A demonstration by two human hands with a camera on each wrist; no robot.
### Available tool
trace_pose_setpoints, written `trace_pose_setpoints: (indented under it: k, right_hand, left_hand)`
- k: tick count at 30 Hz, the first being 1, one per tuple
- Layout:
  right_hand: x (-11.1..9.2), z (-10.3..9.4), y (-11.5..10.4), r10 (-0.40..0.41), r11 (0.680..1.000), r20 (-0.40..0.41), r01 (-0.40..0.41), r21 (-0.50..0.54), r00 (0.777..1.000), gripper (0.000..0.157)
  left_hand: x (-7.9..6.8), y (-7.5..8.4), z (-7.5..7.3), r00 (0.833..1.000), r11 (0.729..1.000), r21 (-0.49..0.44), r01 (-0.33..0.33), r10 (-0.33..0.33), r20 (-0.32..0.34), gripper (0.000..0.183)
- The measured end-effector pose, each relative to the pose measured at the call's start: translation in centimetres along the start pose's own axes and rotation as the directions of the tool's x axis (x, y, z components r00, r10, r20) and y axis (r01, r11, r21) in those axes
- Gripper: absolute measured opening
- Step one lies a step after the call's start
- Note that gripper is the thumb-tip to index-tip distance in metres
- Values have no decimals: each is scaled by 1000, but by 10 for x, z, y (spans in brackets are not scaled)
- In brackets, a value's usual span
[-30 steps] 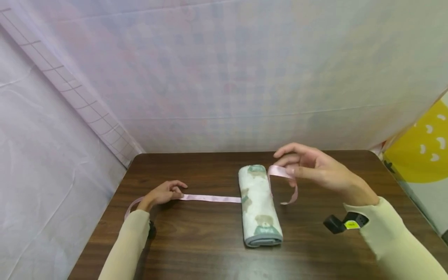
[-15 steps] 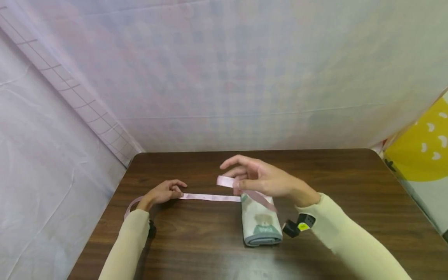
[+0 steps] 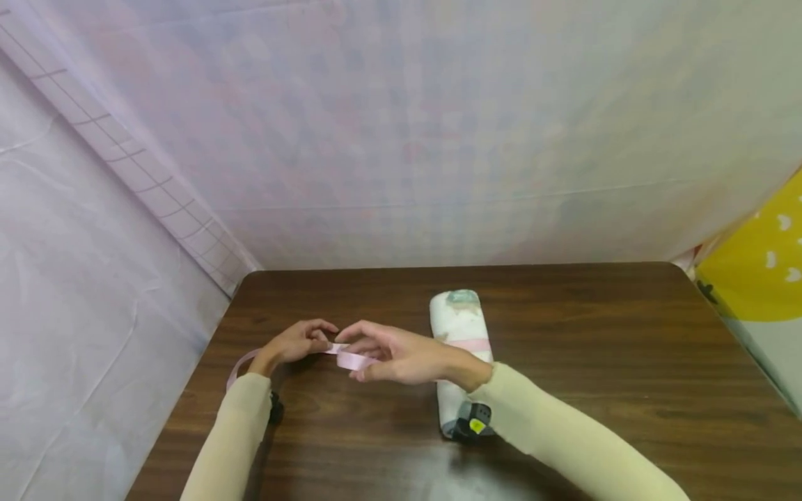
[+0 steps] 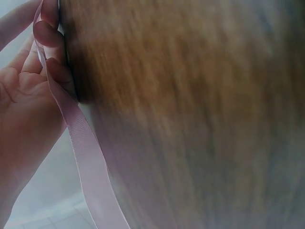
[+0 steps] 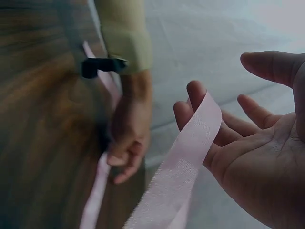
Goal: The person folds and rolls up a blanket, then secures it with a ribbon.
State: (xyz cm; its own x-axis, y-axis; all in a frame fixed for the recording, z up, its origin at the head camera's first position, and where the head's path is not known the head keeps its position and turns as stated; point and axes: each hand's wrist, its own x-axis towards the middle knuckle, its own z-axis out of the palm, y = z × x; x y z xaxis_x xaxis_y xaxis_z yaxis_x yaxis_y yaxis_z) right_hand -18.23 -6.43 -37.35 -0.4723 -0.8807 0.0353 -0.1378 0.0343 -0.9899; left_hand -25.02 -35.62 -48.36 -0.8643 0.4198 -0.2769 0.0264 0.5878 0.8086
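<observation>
A rolled white towel (image 3: 459,314) with bear prints lies upright in the head view, right of the table's middle. A pink satin ribbon (image 3: 470,345) crosses over it. My left hand (image 3: 296,344) pinches the ribbon against the table on the left; its loose tail (image 4: 93,167) trails back past the wrist. My right hand (image 3: 404,356) reaches across the towel, close beside the left fingers. The other ribbon end (image 5: 190,129) is caught at its curled fingers and hangs in a loop, while the thumb (image 5: 269,67) stands apart. The right forearm hides part of the towel.
The brown wooden table (image 3: 595,327) ends at a pale cloth backdrop (image 3: 401,174). White sheeting (image 3: 75,334) hangs along the left side. A yellow printed panel (image 3: 752,271) stands off the right edge. Black wrist cameras (image 3: 473,421) sit at the cuffs.
My right hand has carried its ribbon end leftward, from right of the towel across it to beside the left hand. The ribbon now lies over the towel. The left hand has stayed in place.
</observation>
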Motion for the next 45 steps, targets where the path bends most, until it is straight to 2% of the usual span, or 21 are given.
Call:
trace_pose_setpoints:
  k: [4,10,15,24,29,35,41,45]
  right_hand:
    - [11,11,15,33,999,0,-33,2,999,52]
    - [23,24,39,127,991,-43,-128,-27,991,51]
    - [31,32,56,144,988,-60,-147,-47,988,52]
    - [41,41,74,165,986,-56,-164,18,985,53]
    - [41,46,79,181,983,-42,-181,-11,983,54]
    - [43,49,80,151,989,4,-151,-9,989,50]
    - [42,51,79,177,980,-28,-179,-84,984,45]
    - [40,47,76,165,980,-35,-168,-106,986,42]
  left_hand:
    - [1,0,0,1000,1000,14,-1,1,6,41]
    - [2,-1,2,1000,1000,11,4,-4,-1,40]
    - [1,0,3,1000,1000,7,2,-2,-10,40]
    - [1,-1,2,1000,1000,16,2,-2,-28,37]
    - [1,0,3,1000,1000,17,-4,4,-24,37]
    - [0,-1,3,1000,1000,31,-3,4,-31,36]
    - [0,-4,4,1000,1000,22,-5,6,-27,36]
    - [-2,-5,2,999,999,34,-1,2,-34,37]
